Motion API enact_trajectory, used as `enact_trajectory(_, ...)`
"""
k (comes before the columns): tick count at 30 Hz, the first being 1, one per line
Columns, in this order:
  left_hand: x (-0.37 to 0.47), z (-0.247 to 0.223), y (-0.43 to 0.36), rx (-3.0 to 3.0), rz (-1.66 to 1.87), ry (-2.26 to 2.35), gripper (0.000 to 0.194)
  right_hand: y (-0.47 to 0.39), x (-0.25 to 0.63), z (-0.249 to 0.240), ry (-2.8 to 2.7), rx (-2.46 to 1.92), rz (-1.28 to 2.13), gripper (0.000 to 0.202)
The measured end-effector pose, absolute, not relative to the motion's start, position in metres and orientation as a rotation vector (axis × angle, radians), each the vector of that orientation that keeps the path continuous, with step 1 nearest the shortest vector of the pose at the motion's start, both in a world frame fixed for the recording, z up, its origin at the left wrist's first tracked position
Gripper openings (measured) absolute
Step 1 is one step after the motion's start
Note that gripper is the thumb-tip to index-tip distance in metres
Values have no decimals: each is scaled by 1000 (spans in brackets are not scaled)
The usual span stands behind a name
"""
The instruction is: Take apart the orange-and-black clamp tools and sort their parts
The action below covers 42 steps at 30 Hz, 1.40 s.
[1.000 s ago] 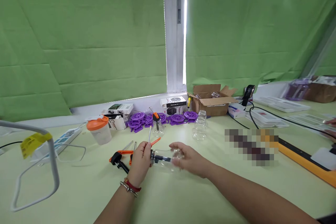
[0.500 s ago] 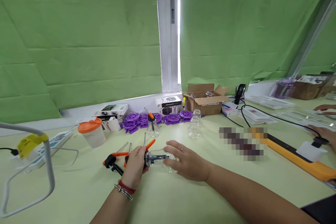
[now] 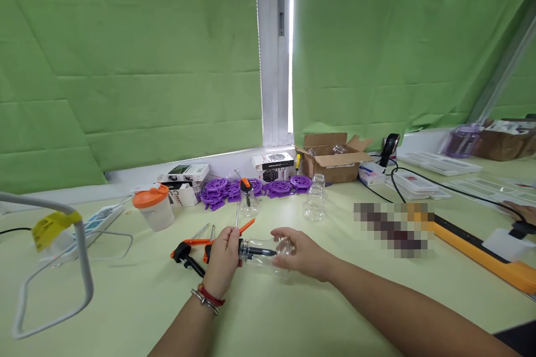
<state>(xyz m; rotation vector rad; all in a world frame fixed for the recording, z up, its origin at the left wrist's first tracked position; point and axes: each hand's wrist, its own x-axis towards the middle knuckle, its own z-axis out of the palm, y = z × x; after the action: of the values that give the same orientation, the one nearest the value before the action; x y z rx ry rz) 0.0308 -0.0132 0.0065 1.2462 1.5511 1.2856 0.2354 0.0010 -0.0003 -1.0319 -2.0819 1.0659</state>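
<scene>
My left hand (image 3: 224, 259) is closed around the black cap end of a pump head, whose orange lever (image 3: 248, 227) sticks out past the fingers. My right hand (image 3: 307, 256) curls its fingers around the wide base of a clear bottle (image 3: 260, 261), which lies on its side in the air just over the table. A black tube (image 3: 263, 252) from the pump head reaches into the bottle. The neck meets the cap at my left hand; whether it is threaded on I cannot tell. More black and orange pump heads (image 3: 183, 252) lie left of my left hand.
Behind stand a bottle with an orange-black top (image 3: 249, 209), stacked clear bottles (image 3: 314, 206), purple plastic parts (image 3: 215, 192) and an open carton (image 3: 339, 170). An orange-lidded cup (image 3: 157, 215) and a white wire frame (image 3: 86, 268) are left; a yellow-black bar (image 3: 469, 240) lies right.
The view has shifted slightly, so everything appears further right. Both hands keep their hold, with the bottle and pump head still together. The co-worker's hands at the right edge show less.
</scene>
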Motion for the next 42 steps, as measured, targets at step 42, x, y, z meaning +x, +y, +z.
enact_trajectory(42, -28, 12, -7, 1800, 353, 2333, 9, 121, 352, -56, -1442, -1734, 258, 97)
